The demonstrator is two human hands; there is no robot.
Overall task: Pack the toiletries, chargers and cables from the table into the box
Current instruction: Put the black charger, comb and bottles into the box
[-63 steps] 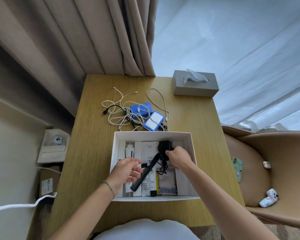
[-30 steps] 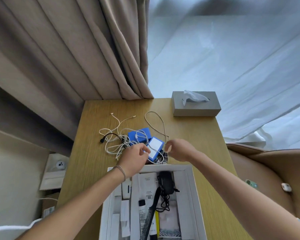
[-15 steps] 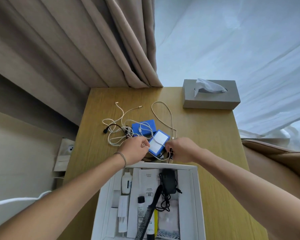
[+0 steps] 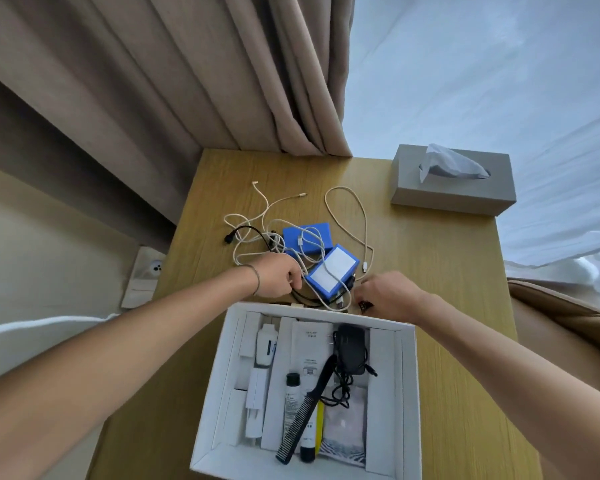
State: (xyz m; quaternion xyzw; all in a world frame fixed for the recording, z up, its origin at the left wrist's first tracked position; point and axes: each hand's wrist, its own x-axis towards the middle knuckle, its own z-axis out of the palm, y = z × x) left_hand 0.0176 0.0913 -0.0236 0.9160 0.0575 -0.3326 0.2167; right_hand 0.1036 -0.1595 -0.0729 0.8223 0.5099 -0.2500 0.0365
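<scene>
A grey tissue box [image 4: 452, 188] sits beside beige curtains [image 4: 194, 74].

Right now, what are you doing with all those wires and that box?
A person is packing things from a wooden table into a white box. The box already holds a black comb, a black charger and some small bottles and tubes. Both hands are just beyond the box, at a tangle of white cables and two blue packs. The left hand pinches a black cable, and the right hand has its fingers closed on something small and dark.
</scene>
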